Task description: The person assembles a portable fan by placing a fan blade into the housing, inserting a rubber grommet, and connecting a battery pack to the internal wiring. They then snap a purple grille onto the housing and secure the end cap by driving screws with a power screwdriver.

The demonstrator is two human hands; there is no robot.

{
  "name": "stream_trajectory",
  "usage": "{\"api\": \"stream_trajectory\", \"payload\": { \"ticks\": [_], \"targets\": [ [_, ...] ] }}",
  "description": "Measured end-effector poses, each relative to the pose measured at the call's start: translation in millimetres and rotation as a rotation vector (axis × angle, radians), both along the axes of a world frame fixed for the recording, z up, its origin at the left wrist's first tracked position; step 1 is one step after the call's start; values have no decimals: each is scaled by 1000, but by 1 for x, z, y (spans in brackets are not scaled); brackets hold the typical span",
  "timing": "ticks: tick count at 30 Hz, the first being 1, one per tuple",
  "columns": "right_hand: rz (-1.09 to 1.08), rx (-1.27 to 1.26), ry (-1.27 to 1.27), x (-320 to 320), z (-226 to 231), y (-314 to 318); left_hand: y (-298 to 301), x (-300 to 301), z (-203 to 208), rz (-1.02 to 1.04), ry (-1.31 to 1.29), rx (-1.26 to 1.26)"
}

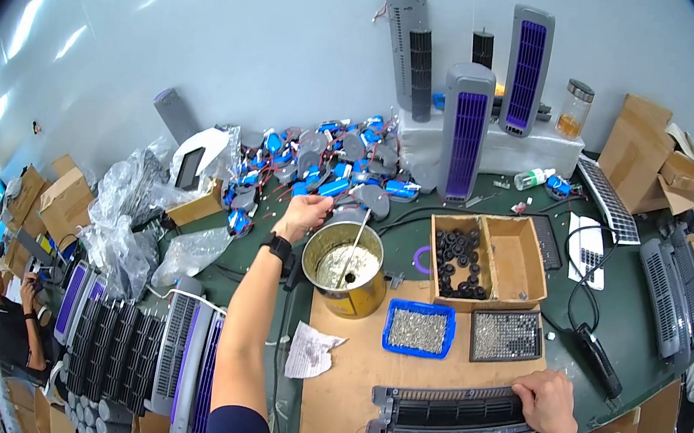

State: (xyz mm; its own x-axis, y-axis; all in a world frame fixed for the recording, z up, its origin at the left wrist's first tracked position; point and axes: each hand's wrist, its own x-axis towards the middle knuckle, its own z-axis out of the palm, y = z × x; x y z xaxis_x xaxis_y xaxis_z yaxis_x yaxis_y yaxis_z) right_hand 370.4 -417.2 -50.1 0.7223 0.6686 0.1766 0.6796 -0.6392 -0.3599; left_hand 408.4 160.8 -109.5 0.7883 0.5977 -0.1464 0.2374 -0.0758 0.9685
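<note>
My left hand (pixel 305 214) is above the far left rim of a yellow metal can (pixel 356 303), its fingers closed in a pinch. Whatever they hold, if anything, is too small to make out. Inside the can is a pale, thick substance, and a thin stick (pixel 356 247) leans up out of it, apart from my fingers. My right hand (pixel 548 405) is closed around the right end of a grey tower fan housing (pixel 381 414), which lies lengthwise on a cardboard sheet (pixel 328 424). A black ribbed fan roller (pixel 444 411) sits within the housing.
Beyond the housing are a blue tray (pixel 387 345) of small metal parts, a black grid tray (pixel 505 358) and a cardboard box (pixel 525 262) with black rubber parts. Blue-wrapped motors (pixel 333 187) are heaped behind. A power screwdriver (pixel 598 359) lies right. A person (pixel 14 317) is far left.
</note>
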Motion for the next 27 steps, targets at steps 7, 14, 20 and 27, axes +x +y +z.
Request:
{"api": "stream_trajectory", "payload": {
  "ticks": [7,14,20,27],
  "targets": [
    [-8,4,0,-3,3,-2,4,-21,11,319,-299,17],
    [12,51,2,2,3,0,-19,-124,99,220,-650,26],
    [139,379,-64,-18,25,18,-127,-210,140,-137,-807,-373],
    [309,810,1287,-72,40,69,-274,-220,108,-499,-513,-858]
  ]
}}
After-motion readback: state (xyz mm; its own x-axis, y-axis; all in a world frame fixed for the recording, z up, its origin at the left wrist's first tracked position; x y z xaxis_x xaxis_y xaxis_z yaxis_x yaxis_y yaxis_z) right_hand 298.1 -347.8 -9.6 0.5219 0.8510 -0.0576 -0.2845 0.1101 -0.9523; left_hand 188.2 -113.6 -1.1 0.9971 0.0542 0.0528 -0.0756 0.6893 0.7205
